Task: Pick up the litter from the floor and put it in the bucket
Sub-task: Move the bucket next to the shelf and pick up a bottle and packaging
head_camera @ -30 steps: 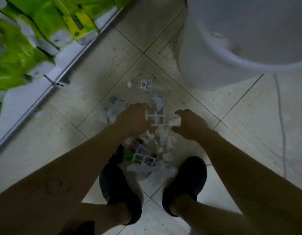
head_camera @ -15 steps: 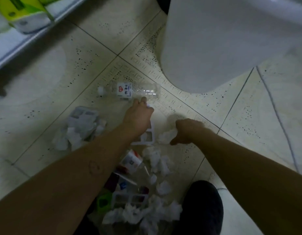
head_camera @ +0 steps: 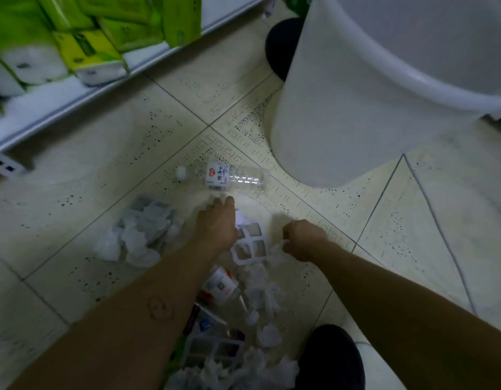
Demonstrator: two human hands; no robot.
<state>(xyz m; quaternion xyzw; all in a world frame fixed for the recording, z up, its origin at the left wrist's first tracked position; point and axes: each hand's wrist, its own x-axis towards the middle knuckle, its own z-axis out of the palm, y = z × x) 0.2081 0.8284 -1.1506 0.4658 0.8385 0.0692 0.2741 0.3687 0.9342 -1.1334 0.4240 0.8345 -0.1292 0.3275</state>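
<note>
While the right hand (head_camera: 304, 240) pinches a tissue wad (head_camera: 277, 249), the bottle (head_camera: 229, 175) lies crosswise just beyond the left hand (head_camera: 215, 223) — nearer (grip unclear, over a white holder (head_camera: 250, 244)).

Green tissue packs (head_camera: 97, 38) on a white shelf (head_camera: 74, 99); black shoe (head_camera: 332, 358) on tiled floor (head_camera: 74, 178).

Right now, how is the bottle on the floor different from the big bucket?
The plastic bottle lies on its side; the white bucket stands upright. The bottle is see-through with a printed label; the bucket is plain, cloudy white. The bottle is small and capped; the bucket is far bigger and open on top. Both sit on the tiled floor, close together, and neither hand is holding them.
</note>
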